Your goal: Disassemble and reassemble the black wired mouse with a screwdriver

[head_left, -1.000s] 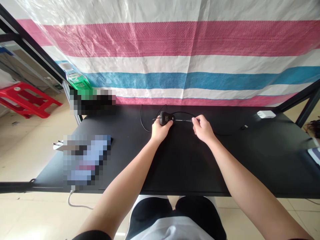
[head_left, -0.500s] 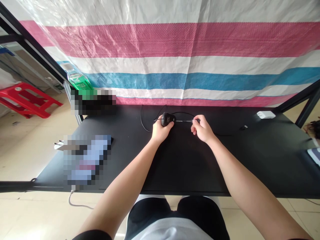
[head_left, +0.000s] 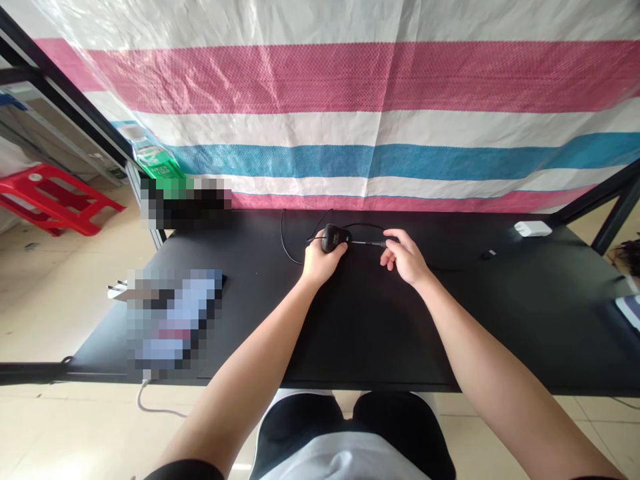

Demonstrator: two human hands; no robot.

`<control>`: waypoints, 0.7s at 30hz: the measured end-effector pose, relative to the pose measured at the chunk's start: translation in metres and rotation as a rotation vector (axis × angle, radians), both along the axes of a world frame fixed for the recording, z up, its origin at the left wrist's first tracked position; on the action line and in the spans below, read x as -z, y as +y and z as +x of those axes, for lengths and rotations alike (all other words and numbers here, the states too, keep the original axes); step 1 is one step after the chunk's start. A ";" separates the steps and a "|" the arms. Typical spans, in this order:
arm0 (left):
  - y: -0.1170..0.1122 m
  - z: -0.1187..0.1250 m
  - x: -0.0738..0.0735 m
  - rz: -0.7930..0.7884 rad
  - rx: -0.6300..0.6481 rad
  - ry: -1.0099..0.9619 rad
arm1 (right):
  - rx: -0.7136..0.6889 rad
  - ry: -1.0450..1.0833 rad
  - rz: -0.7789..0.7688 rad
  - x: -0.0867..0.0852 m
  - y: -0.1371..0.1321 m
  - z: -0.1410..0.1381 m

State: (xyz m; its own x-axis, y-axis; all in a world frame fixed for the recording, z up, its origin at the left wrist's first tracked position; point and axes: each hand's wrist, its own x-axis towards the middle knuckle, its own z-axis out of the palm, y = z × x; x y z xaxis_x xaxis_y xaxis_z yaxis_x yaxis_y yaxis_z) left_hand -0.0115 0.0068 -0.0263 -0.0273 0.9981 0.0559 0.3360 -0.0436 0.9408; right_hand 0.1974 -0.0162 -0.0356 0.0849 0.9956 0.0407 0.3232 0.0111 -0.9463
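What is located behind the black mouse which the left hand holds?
Just beyond the mouse, a thin black cable curves, and farther back hangs a striped sheet. What the mouse and the left hand cover cannot be seen.

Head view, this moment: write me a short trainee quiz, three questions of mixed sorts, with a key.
1. Which hand grips the black mouse?
2. True or false: the white adapter lies farther right than the right hand.
3. Multiple choice: where does the thin shaft of the screwdriver at the right hand point?
A) toward the black mouse
B) toward the striped sheet
C) toward the person's lap

Key:
1. The left hand.
2. True.
3. A; whether the tip touches is too small to tell.
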 end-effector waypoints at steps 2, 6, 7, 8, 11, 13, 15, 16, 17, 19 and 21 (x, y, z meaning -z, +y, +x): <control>0.000 0.000 0.001 -0.004 -0.002 -0.005 | 0.002 0.007 -0.005 0.001 0.001 0.000; 0.001 0.000 0.002 -0.003 -0.006 -0.020 | 0.043 -0.189 0.005 -0.003 0.000 0.000; 0.001 -0.001 0.002 -0.003 -0.007 -0.022 | 0.057 -0.234 0.009 -0.005 0.000 0.000; 0.001 -0.001 0.002 -0.003 -0.007 -0.024 | 0.070 -0.266 0.014 -0.006 -0.001 0.000; 0.001 -0.001 0.002 -0.008 -0.011 -0.023 | 0.077 -0.298 0.015 -0.009 -0.002 0.000; 0.002 -0.001 0.002 -0.013 -0.006 -0.022 | 0.067 -0.275 -0.010 -0.009 -0.002 0.000; 0.002 -0.002 0.002 -0.007 0.009 -0.018 | 0.049 -0.220 -0.026 -0.007 -0.002 0.000; 0.002 -0.002 0.003 0.000 0.017 -0.016 | 0.036 -0.179 -0.023 -0.006 -0.002 0.000; 0.003 -0.003 0.003 0.006 0.022 -0.015 | 0.022 -0.131 -0.016 -0.004 -0.001 0.000; 0.003 -0.003 0.003 0.010 0.027 -0.019 | -0.002 -0.033 -0.004 -0.002 -0.001 0.001; 0.003 -0.003 0.004 0.004 0.022 -0.024 | -0.012 0.018 0.000 0.000 0.000 0.002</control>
State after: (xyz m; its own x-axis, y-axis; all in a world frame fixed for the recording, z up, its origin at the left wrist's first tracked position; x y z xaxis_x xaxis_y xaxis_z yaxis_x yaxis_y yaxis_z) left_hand -0.0142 0.0098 -0.0300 -0.0065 0.9982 0.0600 0.3121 -0.0549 0.9485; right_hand 0.1998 -0.0162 -0.0360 0.0735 0.9965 0.0391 0.3064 0.0147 -0.9518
